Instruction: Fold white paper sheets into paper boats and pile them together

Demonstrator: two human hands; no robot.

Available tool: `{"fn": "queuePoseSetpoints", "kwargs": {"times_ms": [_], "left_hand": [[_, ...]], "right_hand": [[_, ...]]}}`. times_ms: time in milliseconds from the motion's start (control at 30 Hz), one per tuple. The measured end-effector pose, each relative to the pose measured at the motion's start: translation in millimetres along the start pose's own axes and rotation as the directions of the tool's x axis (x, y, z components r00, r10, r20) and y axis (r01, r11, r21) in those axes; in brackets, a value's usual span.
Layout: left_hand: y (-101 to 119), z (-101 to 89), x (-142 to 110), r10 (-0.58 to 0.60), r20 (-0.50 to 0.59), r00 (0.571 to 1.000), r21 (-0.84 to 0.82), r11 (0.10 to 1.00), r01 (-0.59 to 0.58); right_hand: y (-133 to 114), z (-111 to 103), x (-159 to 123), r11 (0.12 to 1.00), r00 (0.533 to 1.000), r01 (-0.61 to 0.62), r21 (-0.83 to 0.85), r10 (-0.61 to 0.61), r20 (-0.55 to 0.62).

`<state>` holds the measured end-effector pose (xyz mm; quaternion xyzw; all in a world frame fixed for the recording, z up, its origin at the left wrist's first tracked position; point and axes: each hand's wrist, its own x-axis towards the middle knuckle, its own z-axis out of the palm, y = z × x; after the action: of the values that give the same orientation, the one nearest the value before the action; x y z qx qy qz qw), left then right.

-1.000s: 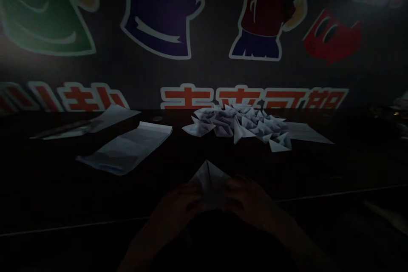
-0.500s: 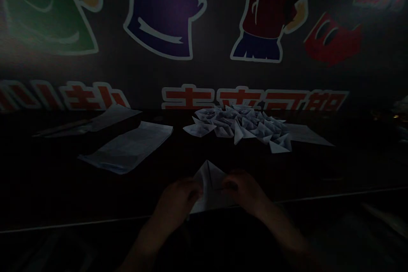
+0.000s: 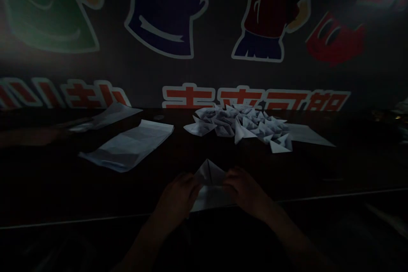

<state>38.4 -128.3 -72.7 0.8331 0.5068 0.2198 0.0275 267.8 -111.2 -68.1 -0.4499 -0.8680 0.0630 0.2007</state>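
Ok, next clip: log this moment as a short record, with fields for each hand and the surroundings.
Left hand: grips the left side of a folded white paper piece
Right hand: grips its right side
Nearby: heap of folded white paper shapes; flat white paper sheet
Surface: dark table
Backdrop: cartoon-painted wall

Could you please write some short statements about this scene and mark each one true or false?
The left hand and the right hand both hold the folded white paper: true.

The left hand touches the pile of folded paper shapes: false, the pile lies farther away, apart from both hands.

A flat paper sheet lies to the left of the pile: true.

The wall behind is plain: false, it shows cartoon figures and red characters.
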Motion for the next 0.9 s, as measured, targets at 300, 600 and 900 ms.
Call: {"fn": "queuePoseSetpoints", "kwargs": {"times_ms": [300, 600, 900], "left_hand": [[-15, -9.2, 2, -0.331, 0.076, 0.941, 0.046, 0.943, 0.328], [-10, -16.8, 5, -0.375, 0.064, 0.925, 0.064, 0.926, 0.371], [39, 8.0, -13, -0.021, 0.106, 0.994, 0.128, 0.992, 0.008]], "right_hand": [[20, 4, 12, 0.957, 0.960, -0.278, 0.082, 0.276, 0.037], [30, 1, -5, 0.928, 0.925, -0.373, 0.019, 0.373, -0.073], [25, 12, -14, 0.954, 0.943, -0.300, 0.001, 0.297, -0.148]]}}
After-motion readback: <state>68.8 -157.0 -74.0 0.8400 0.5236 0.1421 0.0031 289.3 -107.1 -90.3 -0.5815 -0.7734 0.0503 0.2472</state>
